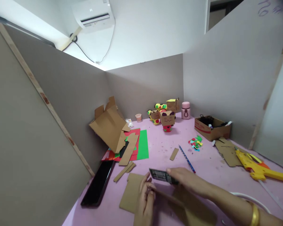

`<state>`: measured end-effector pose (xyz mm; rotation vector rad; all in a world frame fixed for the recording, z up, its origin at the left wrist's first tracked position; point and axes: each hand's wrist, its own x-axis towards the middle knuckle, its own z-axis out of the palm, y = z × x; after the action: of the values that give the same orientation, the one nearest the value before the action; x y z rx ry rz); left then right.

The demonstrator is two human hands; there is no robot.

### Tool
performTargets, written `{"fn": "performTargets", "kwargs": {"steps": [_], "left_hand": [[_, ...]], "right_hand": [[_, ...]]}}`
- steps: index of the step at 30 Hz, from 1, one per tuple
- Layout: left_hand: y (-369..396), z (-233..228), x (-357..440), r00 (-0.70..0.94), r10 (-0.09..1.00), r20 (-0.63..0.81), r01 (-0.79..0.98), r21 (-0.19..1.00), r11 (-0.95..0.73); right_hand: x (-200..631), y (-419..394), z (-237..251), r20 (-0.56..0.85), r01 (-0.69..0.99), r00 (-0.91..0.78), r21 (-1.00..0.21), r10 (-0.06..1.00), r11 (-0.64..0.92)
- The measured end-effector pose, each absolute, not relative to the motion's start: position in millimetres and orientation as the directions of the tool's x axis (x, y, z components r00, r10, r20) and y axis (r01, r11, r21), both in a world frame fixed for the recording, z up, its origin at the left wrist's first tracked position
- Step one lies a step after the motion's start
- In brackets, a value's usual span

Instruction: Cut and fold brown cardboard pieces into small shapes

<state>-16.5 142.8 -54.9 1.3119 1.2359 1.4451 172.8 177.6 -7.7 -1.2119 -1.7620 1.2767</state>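
Note:
My right hand (187,179), with a gold bangle (255,215) on the wrist, pinches a small dark ruler-like strip (162,176) just above the pink table (160,147). My left hand (145,202) is curled right beside the strip's left end, its fingertips pressed together over a flat cardboard piece (131,194). Whether those fingers grip anything is unclear. A larger cardboard sheet (193,210) lies under both hands.
A black phone (97,183) lies at the left edge. Red and green paper (141,144) and a folded cardboard box (108,125) sit behind it. A blue pencil (186,158), paper scraps (195,142), cardboard figures (167,119), an open box (212,127) and a yellow glue gun (259,168) are beyond; partitions wall the table.

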Motion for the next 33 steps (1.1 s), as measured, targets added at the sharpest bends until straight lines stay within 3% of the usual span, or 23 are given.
{"fn": "performTargets", "kwargs": {"steps": [4,11,16,24,33], "left_hand": [[139.8,-57.8,-13.7,-0.191,0.975,0.114,0.017,0.993,-0.113],[141.3,-50.1,-15.8,-0.146,0.980,0.134,0.120,0.986,-0.117],[144.1,-39.4,-13.9,-0.075,0.978,0.194,0.259,0.951,-0.169],[153.2,-42.5,-18.2,0.048,0.970,0.240,0.275,0.930,-0.244],[112.3,-40.0,-43.6,0.129,0.861,0.492,0.380,0.778,-0.501]], "right_hand": [[163.5,179.0,-12.6,0.114,0.428,-0.401,-0.854,0.909,0.296],[167.0,196.9,-0.8,0.172,0.449,-0.498,-0.787,0.850,0.423],[163.5,209.9,7.6,0.156,0.499,-0.533,-0.736,0.831,0.458],[161.1,203.8,6.8,0.176,0.485,-0.525,-0.742,0.833,0.463],[171.5,200.8,8.1,0.159,0.466,-0.557,-0.753,0.815,0.465]]}}
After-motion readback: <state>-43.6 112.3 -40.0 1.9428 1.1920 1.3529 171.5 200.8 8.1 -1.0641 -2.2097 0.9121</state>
